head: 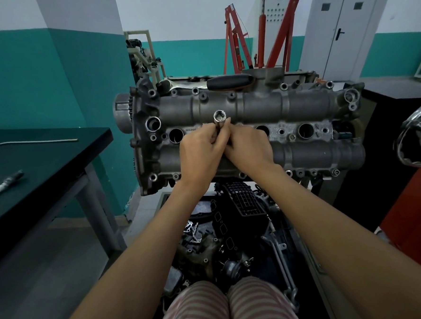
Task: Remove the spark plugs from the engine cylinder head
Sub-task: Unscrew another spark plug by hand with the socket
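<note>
The grey engine cylinder head [299, 104] lies across the middle of the view, with a row of round spark plug wells [176, 134] along its centre. A long metal spark plug socket [219, 119] stands upright over the second well from the left. My left hand [201, 152] and my right hand [250, 148] both grip its shaft from either side, fingers curled around it. Its open hexagonal top faces me. The well beneath my hands is hidden. One spark plug [5, 184] lies on the dark table [44, 154] at the left.
A ratchet wrench with a black handle [227, 82] rests on the far edge of the head. A thin bent metal rod [31, 143] lies on the dark table. A red engine hoist [265, 32] stands behind. Engine parts [233, 232] fill the space below the head.
</note>
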`<act>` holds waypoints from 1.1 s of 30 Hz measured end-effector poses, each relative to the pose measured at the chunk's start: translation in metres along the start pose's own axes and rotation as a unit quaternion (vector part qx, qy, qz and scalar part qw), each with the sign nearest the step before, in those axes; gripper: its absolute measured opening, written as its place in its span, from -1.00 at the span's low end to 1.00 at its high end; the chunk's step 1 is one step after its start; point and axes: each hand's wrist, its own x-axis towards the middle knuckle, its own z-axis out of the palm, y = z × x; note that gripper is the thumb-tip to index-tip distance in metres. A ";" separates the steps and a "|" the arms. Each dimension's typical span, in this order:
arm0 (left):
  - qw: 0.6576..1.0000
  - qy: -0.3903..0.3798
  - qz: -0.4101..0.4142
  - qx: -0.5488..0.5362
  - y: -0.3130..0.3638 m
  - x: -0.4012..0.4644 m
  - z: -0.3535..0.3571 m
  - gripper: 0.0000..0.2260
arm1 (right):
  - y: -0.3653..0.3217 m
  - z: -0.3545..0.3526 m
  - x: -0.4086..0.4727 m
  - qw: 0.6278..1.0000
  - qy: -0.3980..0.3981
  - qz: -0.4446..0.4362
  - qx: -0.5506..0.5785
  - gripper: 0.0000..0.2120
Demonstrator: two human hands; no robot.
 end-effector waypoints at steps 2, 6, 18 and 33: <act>1.000 0.004 0.003 -0.002 0.000 0.000 0.001 -0.54 | 0.000 0.000 -0.001 1.000 0.001 -0.005 0.001 -0.75; 1.000 -0.008 -0.004 0.004 0.001 -0.004 0.000 -0.63 | 0.000 0.002 0.000 0.999 -0.015 -0.009 -0.035 -0.79; 1.000 0.002 -0.008 -0.025 -0.002 -0.002 0.001 -0.58 | -0.002 -0.001 -0.001 1.000 0.003 0.003 0.000 -0.74; 0.999 -0.002 -0.029 -0.015 0.001 -0.002 -0.001 -0.62 | -0.001 0.003 0.001 0.999 -0.013 0.009 -0.043 -0.69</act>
